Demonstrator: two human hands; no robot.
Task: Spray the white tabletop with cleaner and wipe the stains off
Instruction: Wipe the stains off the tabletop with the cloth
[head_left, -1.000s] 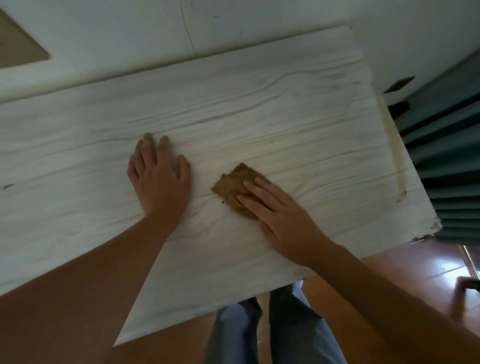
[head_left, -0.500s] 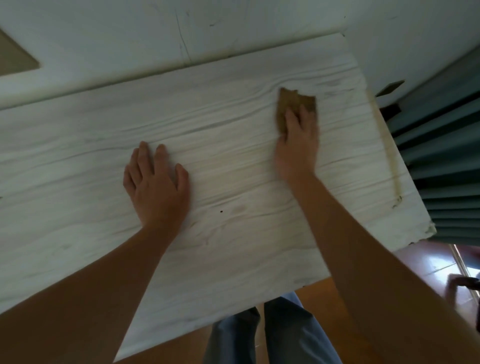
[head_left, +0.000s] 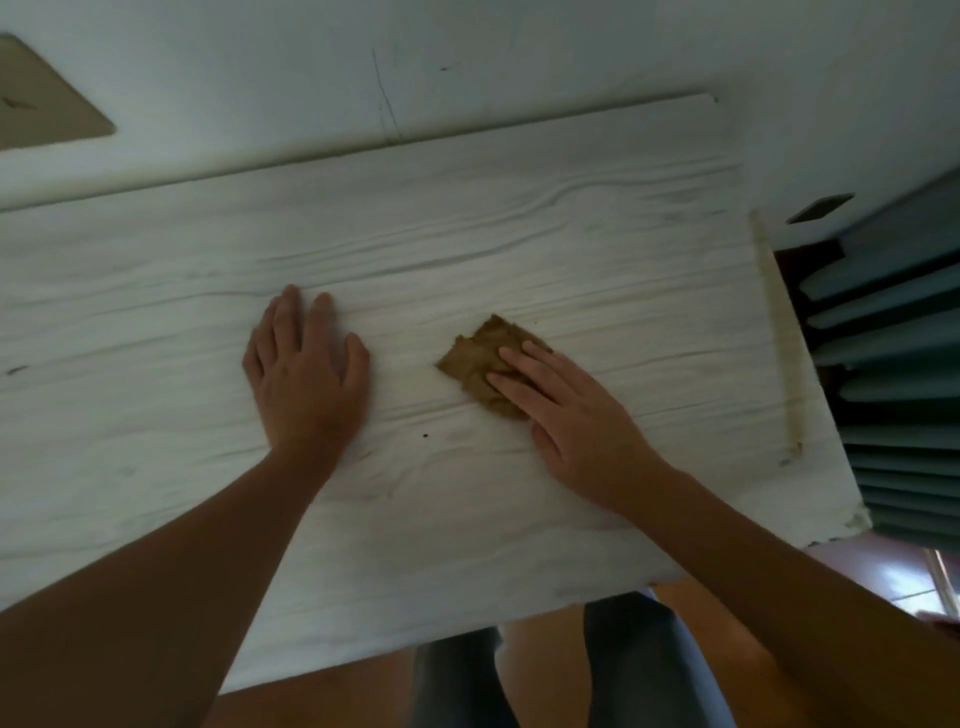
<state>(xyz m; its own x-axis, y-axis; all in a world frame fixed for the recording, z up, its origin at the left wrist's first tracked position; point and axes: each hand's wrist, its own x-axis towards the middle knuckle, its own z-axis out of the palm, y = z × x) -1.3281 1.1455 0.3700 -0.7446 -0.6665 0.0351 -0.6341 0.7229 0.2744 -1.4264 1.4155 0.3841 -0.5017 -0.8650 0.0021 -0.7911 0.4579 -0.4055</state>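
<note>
Fingers (head_left: 524, 364) of right hand (head_left: 576, 421) press brown cloth (head_left: 480, 358) on tabletop (head_left: 467, 234).

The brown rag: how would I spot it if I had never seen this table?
Start with the white tabletop that fills most of the view, and find the two hands lying flat on it. The rag is the crumpled brown piece under the fingers of the right hand, to the right of the bare left hand. It is the only brown, wrinkled thing on the pale surface.
</note>
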